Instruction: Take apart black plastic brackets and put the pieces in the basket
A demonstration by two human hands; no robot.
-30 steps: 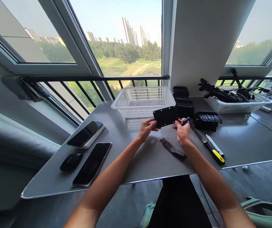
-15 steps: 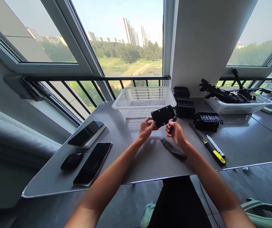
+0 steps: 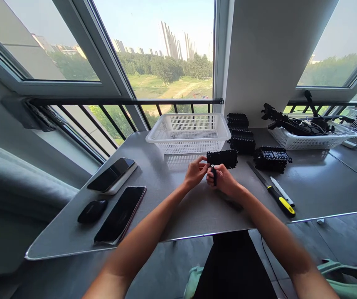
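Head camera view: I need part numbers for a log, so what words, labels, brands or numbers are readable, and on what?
None readable.
Black part in the left hand: no marking legible.
Small dark tool in the right hand: too small to tell.
Nearer phone: dark screen, no text.
Yellow-handled tool: no brand legible.

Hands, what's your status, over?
Left hand grips black part. Right hand holds small dark tool beside it. White basket close behind.

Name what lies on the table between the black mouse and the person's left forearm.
A dark phone lies flat on the table between the mouse and the left forearm; the head view shows it.
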